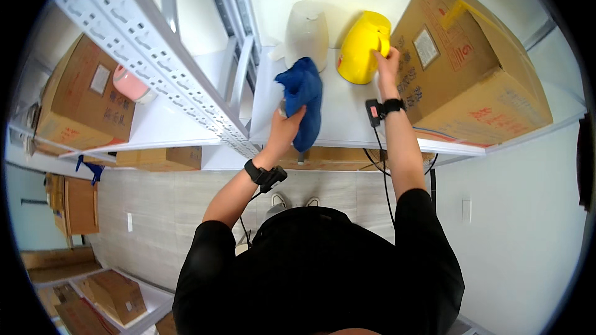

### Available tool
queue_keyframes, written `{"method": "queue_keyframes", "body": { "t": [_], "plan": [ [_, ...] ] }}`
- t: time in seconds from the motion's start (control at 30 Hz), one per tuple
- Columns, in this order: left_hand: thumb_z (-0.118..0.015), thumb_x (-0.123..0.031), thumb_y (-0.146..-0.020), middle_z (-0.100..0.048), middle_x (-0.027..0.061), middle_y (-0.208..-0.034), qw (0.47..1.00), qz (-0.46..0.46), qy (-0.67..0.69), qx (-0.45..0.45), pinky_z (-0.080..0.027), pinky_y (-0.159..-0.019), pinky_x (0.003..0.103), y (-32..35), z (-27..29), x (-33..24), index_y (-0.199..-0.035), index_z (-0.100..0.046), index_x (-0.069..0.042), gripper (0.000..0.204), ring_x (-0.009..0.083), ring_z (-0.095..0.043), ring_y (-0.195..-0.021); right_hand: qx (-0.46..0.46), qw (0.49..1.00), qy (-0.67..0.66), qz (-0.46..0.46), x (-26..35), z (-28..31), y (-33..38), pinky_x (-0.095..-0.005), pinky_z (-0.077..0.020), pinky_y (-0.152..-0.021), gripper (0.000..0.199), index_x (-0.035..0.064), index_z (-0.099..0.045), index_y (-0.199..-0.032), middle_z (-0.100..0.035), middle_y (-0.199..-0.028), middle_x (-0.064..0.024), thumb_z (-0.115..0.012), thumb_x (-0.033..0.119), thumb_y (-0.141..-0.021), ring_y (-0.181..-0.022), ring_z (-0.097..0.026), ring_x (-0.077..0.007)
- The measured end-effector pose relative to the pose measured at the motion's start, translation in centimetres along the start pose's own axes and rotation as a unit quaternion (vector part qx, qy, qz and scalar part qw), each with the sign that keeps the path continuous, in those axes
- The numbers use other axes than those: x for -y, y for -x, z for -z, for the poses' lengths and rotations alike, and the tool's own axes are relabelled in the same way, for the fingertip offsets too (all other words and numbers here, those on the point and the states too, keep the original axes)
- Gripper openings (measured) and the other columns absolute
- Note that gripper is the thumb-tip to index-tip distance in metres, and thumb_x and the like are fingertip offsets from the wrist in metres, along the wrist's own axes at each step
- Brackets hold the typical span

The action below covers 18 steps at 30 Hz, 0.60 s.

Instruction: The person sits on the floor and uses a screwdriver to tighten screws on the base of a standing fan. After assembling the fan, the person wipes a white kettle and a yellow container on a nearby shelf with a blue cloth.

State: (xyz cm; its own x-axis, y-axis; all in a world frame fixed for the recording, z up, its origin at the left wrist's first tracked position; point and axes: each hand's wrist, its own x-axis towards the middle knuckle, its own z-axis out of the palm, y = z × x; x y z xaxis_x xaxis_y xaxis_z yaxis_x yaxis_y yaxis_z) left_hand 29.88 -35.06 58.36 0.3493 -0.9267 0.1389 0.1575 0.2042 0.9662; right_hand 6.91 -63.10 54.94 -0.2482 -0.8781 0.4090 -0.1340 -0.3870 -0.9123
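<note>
A blue cloth [304, 96] hangs bunched in my left hand [285, 125], whose fingers are closed around it above the white shelf [347, 111]. My right hand [388, 68] is closed on the handle of a yellow jug [361, 49], which leans slightly on the shelf in front of the wall. Behind the cloth stands a pale whitish jug [307, 28]; its lower part is partly covered by the cloth.
A large cardboard box [462, 68] sits on the shelf right beside my right hand. To the left rises a perforated grey metal upright [155, 56]. Beyond it are a pink jug [131, 84] and another cardboard box [87, 96]. More boxes [115, 294] fill a rack at lower left.
</note>
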Motion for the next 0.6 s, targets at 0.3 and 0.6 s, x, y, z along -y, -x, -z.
{"method": "queue_keyframes", "body": {
  "t": [0.3,0.6],
  "plan": [
    [-0.069,-0.015,-0.085,-0.061,0.0086,-0.118,0.975,0.021,-0.105,0.197,-0.045,-0.093,0.033,3.0,2.6,-7.4,-0.127,-0.052,-0.003,0.046,0.0164,-0.055,-0.107,0.412,0.784,-0.366,-0.285,4.2,1.8,16.5,-0.0404,-0.0264,-0.112,0.090,0.0031,-0.027,-0.145,-0.030,-0.149,-0.0090,-0.066,0.054,-0.081,-0.137,-0.030,-0.0257],
    [-0.071,-0.014,-0.084,-0.057,0.0063,-0.126,0.960,0.042,-0.118,0.251,-0.042,-0.097,0.031,4.4,12.3,-11.3,-0.136,-0.044,-0.005,0.059,0.0155,-0.051,-0.113,0.463,0.777,-0.340,-0.258,7.5,-0.3,25.2,-0.0454,-0.0345,-0.108,0.094,0.0045,-0.033,-0.142,-0.045,-0.139,-0.0095,-0.085,0.028,-0.068,-0.128,-0.043,-0.0300]
  ]
}}
